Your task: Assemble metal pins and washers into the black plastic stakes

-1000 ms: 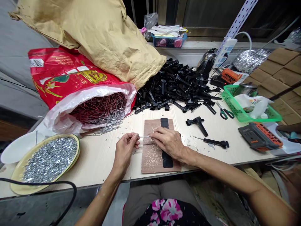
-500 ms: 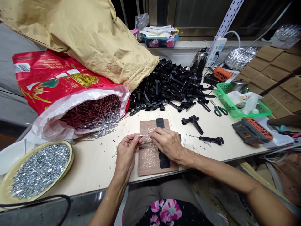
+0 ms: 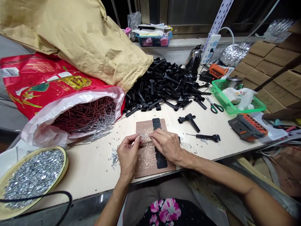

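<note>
Between my two hands, above a brown board, is a thin silvery metal rod. The thumb and fingers of my left hand pinch its left end. Its right end is between the fingertips of my right hand, which hide it. Pale crumbs are scattered over the board, and a row of black pads runs down its right side, partly covered by my right hand. A small heap of metal washers lies just left of my left hand.
A red bag of thin metal rods lies open at left, near a yellow bowl of washers. Black plastic parts are heaped behind the board. Right are a black-handled tool, scissors, a battery and a green basket.
The view has shifted slightly, so the table's things sit further left. Both hands stay on the metal rod, nearly in the same place. More of the washer heap now shows beside my left hand.
</note>
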`<state>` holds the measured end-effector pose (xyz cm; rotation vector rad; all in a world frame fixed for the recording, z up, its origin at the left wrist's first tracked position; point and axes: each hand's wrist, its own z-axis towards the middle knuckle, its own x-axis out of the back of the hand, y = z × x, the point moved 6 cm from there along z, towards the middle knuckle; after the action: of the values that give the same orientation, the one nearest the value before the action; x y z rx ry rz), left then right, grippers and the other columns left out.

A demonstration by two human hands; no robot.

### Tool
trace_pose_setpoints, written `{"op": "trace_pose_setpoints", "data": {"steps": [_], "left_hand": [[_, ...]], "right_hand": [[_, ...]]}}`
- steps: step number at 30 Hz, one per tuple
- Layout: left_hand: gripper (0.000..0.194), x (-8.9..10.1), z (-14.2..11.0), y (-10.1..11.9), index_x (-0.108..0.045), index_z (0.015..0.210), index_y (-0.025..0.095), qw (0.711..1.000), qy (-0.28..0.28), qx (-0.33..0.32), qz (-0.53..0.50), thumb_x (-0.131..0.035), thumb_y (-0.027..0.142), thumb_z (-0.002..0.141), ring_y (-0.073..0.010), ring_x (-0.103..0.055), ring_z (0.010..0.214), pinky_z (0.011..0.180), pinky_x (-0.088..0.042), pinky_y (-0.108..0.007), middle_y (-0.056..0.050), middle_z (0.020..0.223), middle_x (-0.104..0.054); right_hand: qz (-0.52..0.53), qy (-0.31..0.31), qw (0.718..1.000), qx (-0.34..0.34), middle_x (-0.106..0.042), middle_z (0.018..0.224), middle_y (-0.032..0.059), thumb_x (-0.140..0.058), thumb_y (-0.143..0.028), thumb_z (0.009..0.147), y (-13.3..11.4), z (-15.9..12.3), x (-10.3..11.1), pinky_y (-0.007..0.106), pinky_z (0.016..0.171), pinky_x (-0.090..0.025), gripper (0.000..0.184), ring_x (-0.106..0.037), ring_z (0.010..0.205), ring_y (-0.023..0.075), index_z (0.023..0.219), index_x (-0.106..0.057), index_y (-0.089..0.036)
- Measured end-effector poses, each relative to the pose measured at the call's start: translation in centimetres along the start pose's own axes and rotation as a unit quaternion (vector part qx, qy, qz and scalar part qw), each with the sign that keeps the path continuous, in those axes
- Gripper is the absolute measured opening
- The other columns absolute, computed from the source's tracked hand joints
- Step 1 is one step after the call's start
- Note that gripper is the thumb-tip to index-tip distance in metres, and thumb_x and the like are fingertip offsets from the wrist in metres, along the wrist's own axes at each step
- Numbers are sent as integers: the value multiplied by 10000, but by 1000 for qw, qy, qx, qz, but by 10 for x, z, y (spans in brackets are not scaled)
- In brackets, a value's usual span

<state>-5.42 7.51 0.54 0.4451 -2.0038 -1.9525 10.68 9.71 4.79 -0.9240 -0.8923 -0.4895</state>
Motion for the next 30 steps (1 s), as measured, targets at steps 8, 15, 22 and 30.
{"op": "trace_pose_setpoints", "data": {"steps": [8,15,22,30], "left_hand": [[148,-15,-13,20,-686,905,178,970,16,-177,168,-626,282,818,-144,-657,822,779,-536,-284,-35,911,-695],[149,-29,-18,24,-691,924,171,941,-18,-257,219,-602,253,836,-152,-655,853,822,-522,-307,-50,923,-702],[217,-34,-8,11,-732,896,207,954,-66,-159,245,-627,376,808,-201,-614,947,892,-483,-382,-58,961,-675],[282,-39,5,10,-728,993,214,858,-133,-277,411,-531,380,877,-261,-534,1017,947,-412,-499,-99,1048,-640]], "right_hand": [[211,-8,972,-100,-669,933,6,-534,-243,907,29,-5,-9,238,743,-440,164,-616,855,137,956,-686,-208],[256,-44,960,-105,-685,867,14,-513,-278,927,40,-8,-8,232,699,-457,199,-624,791,133,940,-683,-175],[46,-32,998,-11,-658,1011,11,-468,-271,961,50,-15,6,210,651,-415,213,-615,868,122,1039,-662,-230],[-72,-18,997,22,-641,1021,5,-465,-302,966,77,-20,9,228,633,-361,224,-579,774,110,976,-681,-243]]}}
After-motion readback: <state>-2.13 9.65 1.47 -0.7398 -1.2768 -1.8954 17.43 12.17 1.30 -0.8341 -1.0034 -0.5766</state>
